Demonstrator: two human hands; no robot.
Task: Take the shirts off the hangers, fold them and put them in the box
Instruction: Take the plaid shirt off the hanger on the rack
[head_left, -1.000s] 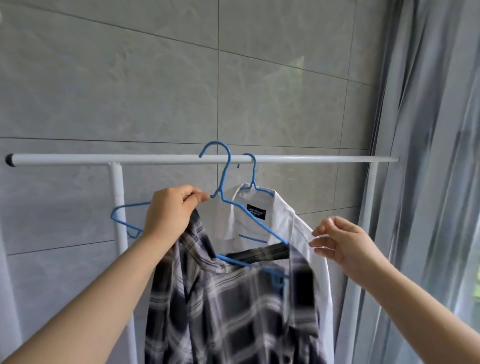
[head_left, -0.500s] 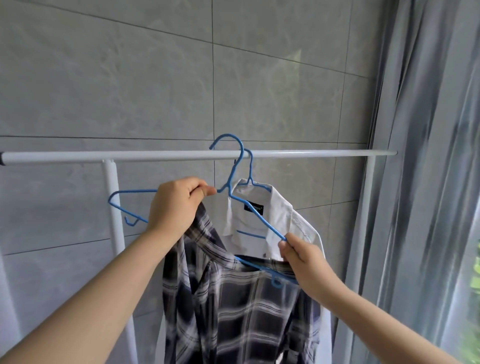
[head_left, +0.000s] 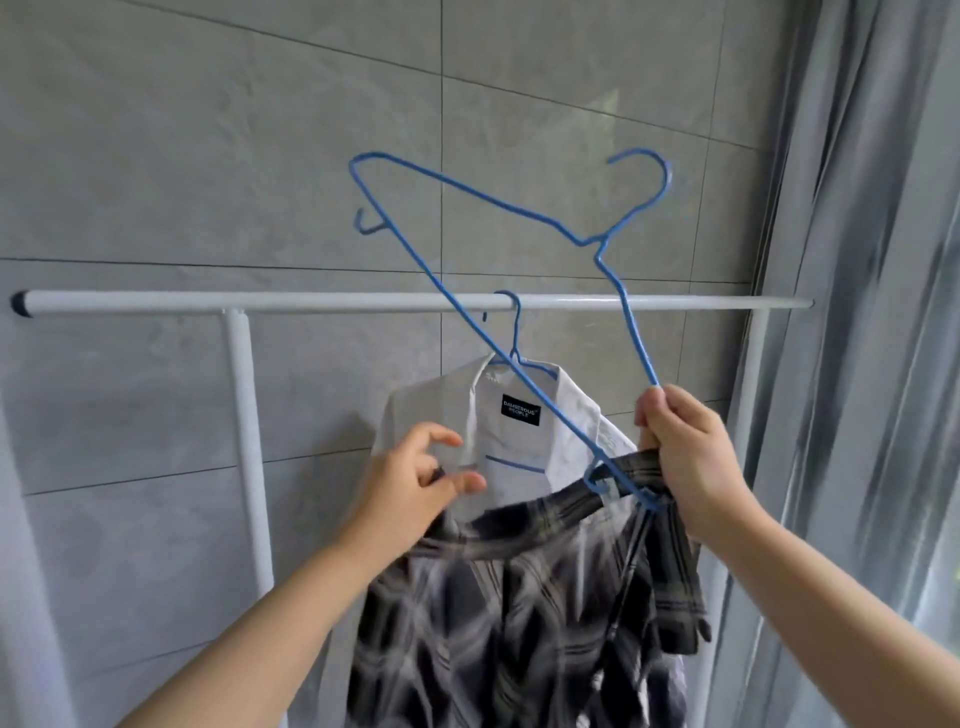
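Observation:
A dark plaid shirt (head_left: 509, 623) hangs between my hands, blurred by motion. My left hand (head_left: 410, 483) pinches its collar on the left. My right hand (head_left: 685, 452) grips the lower right end of a blue wire hanger (head_left: 467, 192), which is off the rail and tilted up with its hook at the upper right. That hanger's right tip still sits in the plaid collar. Behind, a white shirt (head_left: 566, 421) with a black label hangs on a second blue hanger (head_left: 514, 338) on the white rail (head_left: 311, 302). No box is in view.
The white rack has an upright post (head_left: 249, 441) left of the shirts and another at the right. A grey tiled wall (head_left: 208, 130) stands close behind. A grey curtain (head_left: 872, 312) hangs along the right side.
The blue hanger has come off the rail and swung up and right in my right hand. My left hand let go of the hanger neck and dropped to the plaid collar.

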